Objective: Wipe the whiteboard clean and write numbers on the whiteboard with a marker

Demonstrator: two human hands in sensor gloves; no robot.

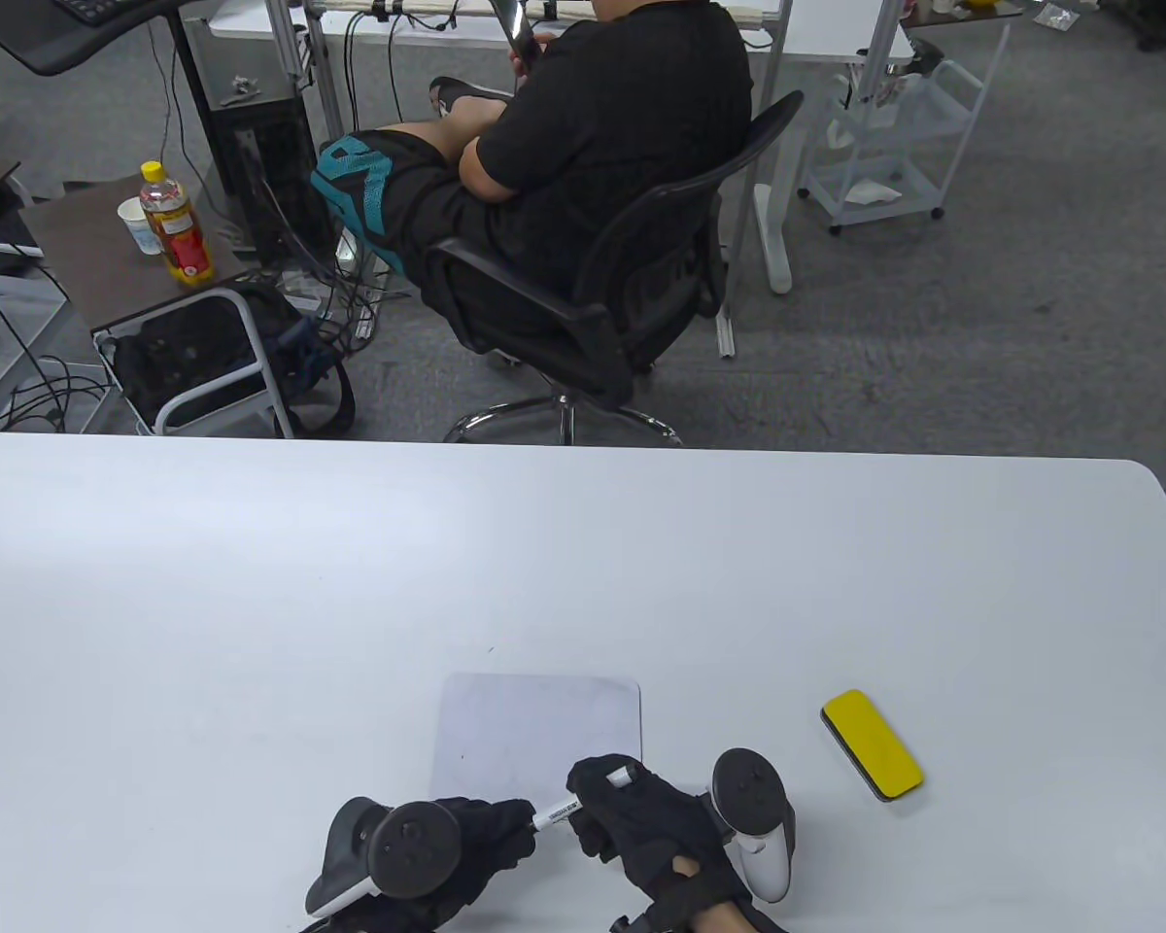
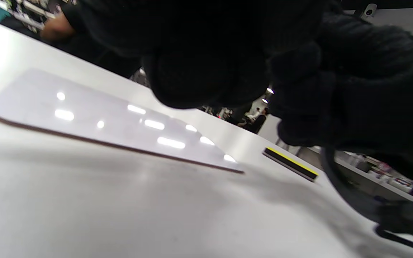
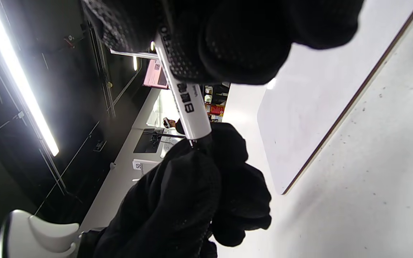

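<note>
The small whiteboard (image 1: pixel 539 729) lies flat on the table with no marks showing; it also appears as whiteboard (image 2: pixel 102 122) and whiteboard (image 3: pixel 310 107). Just in front of it, both gloved hands hold a white marker (image 1: pixel 556 810). My right hand (image 1: pixel 632 807) grips the marker (image 3: pixel 186 104) barrel. My left hand (image 1: pixel 491 836) is curled round its left end, where the cap or tip is hidden inside the fingers. The yellow-topped eraser (image 1: pixel 872 743) lies to the right of the board, untouched, and shows as eraser (image 2: pixel 290 163).
The white table (image 1: pixel 253 603) stretches wide to the left and back. Beyond its far edge a person sits in an office chair (image 1: pixel 593 321), with carts and a drink bottle (image 1: pixel 177 225) on the floor side.
</note>
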